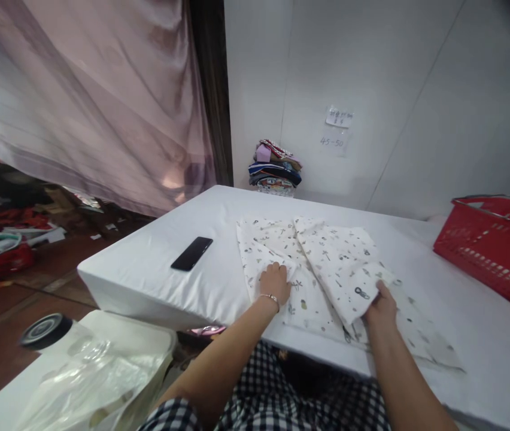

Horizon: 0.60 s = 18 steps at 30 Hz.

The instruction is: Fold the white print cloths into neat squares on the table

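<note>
A white cloth (327, 257) with small grey, green and yellow prints lies spread on the white-covered table, one layer partly folded over another. Its exact kind, garment or plain piece, is not clear. My left hand (275, 283), with a bracelet at the wrist, presses down on the left part with its fingers curled into the fabric. Around the near right edge of the upper layer, my right hand (383, 306) is closed, thumb on top, lifting that edge slightly. The fingers beneath the fabric are hidden.
A black phone (192, 254) lies left of the cloth. Folded clothes (275, 167) are stacked at the table's far edge by the wall. A red basket (497, 245) stands on the right. At lower left, clear plastic bags (88, 383) lie beside a black-topped roll or container (46, 331).
</note>
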{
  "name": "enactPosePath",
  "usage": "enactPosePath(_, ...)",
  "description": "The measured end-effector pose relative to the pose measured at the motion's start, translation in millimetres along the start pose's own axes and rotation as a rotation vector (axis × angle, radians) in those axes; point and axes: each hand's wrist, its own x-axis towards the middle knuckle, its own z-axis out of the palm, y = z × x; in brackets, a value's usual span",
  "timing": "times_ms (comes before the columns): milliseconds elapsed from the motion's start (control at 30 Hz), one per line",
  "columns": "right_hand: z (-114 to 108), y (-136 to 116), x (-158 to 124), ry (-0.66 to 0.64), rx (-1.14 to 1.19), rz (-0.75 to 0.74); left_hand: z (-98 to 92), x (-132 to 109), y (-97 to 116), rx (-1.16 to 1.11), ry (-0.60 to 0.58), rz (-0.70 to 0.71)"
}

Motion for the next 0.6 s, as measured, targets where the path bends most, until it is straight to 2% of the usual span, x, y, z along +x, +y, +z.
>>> enactPosePath(100, 0.2, -2.5, -2.3, 0.001, 0.062, 0.024, 4.1, 11.4, 4.4, -0.087, 0.001, -0.054)
enactPosePath(167, -0.7, -1.9, -2.6, -0.035, 0.036, 0.000, 1.9, 16.6, -1.6, -0.157, 0.028, -0.093)
enactPosePath(233, -1.9, 0.3, -1.6, -0.055, 0.011, -0.031, -7.0, 18.3, -18.7, -0.302, 0.122, -0.167)
enactPosePath(300, -3.0, 3.0, 0.4, -0.054, -0.004, -0.049, -21.6, 14.0, -46.6, -0.607, 0.300, -0.334)
enactPosePath(367, -4.0, 5.2, 2.6, -0.042, -0.017, -0.053, -38.4, 2.1, -80.3, -0.996, 0.471, -0.552)
enactPosePath(467, -4.9, 6.7, 5.0, -0.034, -0.018, -0.034, -56.6, -27.4, -125.0, -1.125, 0.526, -0.640)
enactPosePath(533, -4.5, 5.8, 5.1, -0.029, 0.031, 0.001, -59.8, -48.5, -142.0, -1.189, 0.551, -0.671)
enactPosePath(600, -2.4, 2.8, 3.4, 0.019, 0.129, 0.056, -57.4, -64.5, -147.7, -1.369, 0.601, -0.738)
